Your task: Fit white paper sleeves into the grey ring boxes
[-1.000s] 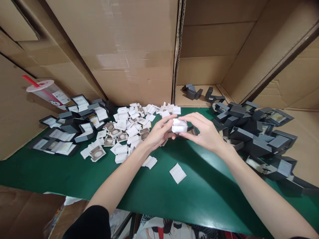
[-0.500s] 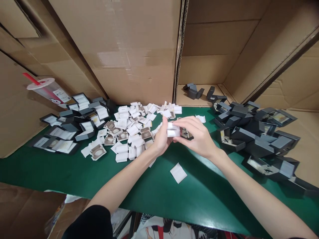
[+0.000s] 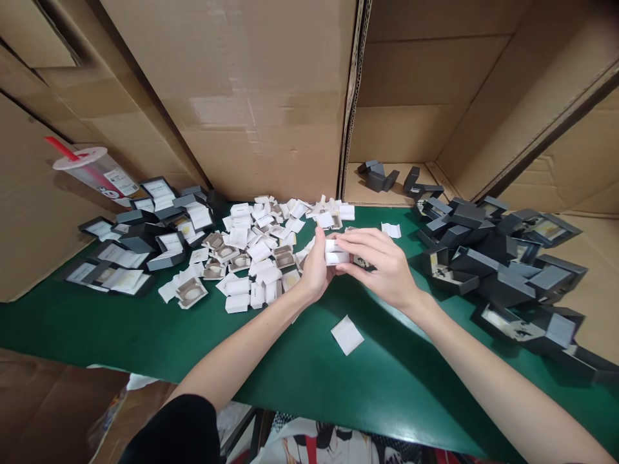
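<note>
Over the middle of the green table, my left hand (image 3: 315, 269) and my right hand (image 3: 380, 265) meet around a small white card box insert (image 3: 337, 258). The left hand's fingers are closed behind it, with the thumb upright at its left side. From the right, my right thumb and fingers pinch the same insert, partly covering it. A heap of white card inserts (image 3: 258, 258) lies just left of the hands, several with a cut-out on top. Nearer to me, one flat white paper piece (image 3: 347, 335) lies on the table.
Open black boxes with white inserts (image 3: 128, 254) are grouped at the left, near a lidded cup with a red straw (image 3: 97, 171). More black boxes (image 3: 503, 258) pile up at the right. Cardboard walls (image 3: 271, 96) stand behind the green table (image 3: 300, 380).
The hands hold the white insert in nearly the same pose. The whole view has shifted very slightly; nothing has been put down or picked up.
</note>
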A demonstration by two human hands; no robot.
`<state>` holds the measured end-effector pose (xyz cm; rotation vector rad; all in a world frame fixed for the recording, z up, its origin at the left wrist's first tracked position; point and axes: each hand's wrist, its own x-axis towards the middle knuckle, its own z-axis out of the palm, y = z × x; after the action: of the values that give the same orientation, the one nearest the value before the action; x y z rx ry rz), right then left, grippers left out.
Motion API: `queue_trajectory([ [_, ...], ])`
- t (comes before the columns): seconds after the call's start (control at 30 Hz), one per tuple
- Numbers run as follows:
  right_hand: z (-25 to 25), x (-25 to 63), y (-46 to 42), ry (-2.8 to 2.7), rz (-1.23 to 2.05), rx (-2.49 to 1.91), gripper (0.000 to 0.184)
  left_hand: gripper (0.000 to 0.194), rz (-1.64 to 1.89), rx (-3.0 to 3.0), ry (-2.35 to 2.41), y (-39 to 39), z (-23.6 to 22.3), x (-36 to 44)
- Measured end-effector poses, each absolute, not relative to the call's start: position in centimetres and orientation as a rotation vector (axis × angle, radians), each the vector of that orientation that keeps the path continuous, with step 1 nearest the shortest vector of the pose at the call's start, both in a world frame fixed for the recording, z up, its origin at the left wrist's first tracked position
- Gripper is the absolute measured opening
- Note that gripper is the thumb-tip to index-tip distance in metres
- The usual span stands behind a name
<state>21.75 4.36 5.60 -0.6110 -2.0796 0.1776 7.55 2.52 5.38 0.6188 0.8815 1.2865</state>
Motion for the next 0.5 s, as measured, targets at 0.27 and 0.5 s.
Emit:
queue_trajectory([
  [0.27,5.4,21.6,4.1,-2.104,0.156,-0.648,0.024,0.048,1.366,0.653,0.969,2.5,5.0,7.9],
  [0.5,6.0,22.4,4.6,-2.220,0.248,-0.748,0.042,0.064,1.252,0.897,0.977,2.9,4.0,7.3],
])
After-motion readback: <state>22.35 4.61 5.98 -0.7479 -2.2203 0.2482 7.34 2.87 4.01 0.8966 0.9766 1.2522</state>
